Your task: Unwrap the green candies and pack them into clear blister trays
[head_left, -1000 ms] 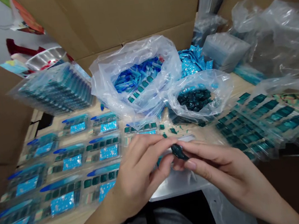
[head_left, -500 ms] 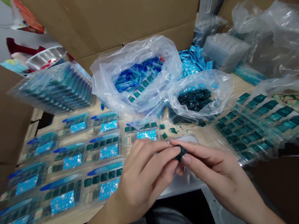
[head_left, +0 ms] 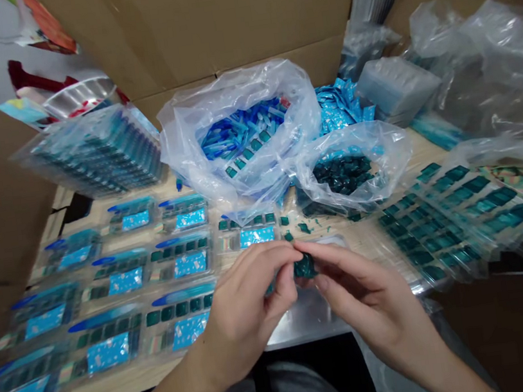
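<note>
My left hand (head_left: 252,304) and my right hand (head_left: 363,298) meet over the near edge of the wooden table (head_left: 122,381). Both pinch a small dark teal piece (head_left: 304,266) between thumb and fingertips. Under my hands lies a clear plastic tray (head_left: 303,320), partly hidden. Just beyond my fingers sit loose teal pieces (head_left: 295,230) and a filled clear pack (head_left: 249,231).
Rows of filled clear packs with blue cards (head_left: 109,289) cover the table's left. Open plastic bags hold blue sticks (head_left: 243,133) and dark teal pieces (head_left: 343,175). Bagged trays of teal squares (head_left: 453,208) lie right, a stacked bag of packs (head_left: 100,154) back left. Cardboard walls (head_left: 198,23) surround everything.
My hands have shifted slightly away from me and to the left, turning the teal piece between the fingertips. The rest is unmoved.
</note>
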Demonstrator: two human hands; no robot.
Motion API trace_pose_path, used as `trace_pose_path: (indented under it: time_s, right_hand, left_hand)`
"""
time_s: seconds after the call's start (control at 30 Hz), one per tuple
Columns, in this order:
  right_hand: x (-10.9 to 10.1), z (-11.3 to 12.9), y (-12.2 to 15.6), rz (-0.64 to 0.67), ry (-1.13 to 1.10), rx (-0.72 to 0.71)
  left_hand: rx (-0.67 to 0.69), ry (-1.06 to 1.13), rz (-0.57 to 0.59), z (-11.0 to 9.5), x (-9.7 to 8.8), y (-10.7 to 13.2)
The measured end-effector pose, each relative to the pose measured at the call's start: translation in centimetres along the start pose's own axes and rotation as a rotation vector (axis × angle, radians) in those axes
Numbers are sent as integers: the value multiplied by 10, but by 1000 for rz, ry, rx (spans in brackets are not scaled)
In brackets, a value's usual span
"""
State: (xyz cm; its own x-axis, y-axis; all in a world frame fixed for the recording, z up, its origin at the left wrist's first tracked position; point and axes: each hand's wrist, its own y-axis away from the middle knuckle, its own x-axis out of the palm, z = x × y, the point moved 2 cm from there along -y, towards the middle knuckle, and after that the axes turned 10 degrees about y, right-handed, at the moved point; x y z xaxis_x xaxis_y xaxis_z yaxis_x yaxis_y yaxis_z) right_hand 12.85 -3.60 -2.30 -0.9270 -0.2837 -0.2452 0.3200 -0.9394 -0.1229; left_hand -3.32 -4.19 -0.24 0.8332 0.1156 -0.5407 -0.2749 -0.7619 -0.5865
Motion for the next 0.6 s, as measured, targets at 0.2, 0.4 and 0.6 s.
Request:
trace_pose_path:
  time_s: [0.2,0.4,0.6]
  right_hand:
    - [-18,-3,1,42,-60,155]
    - [-51,-20,1,-95,460,-146]
    - [-57,-26,0,30,668,-304]
  left_hand:
    - [123,-57,85,-2,4,2]
    - [-101,34,420,-4,2,29]
    - [-98,-111,663,2,5,56]
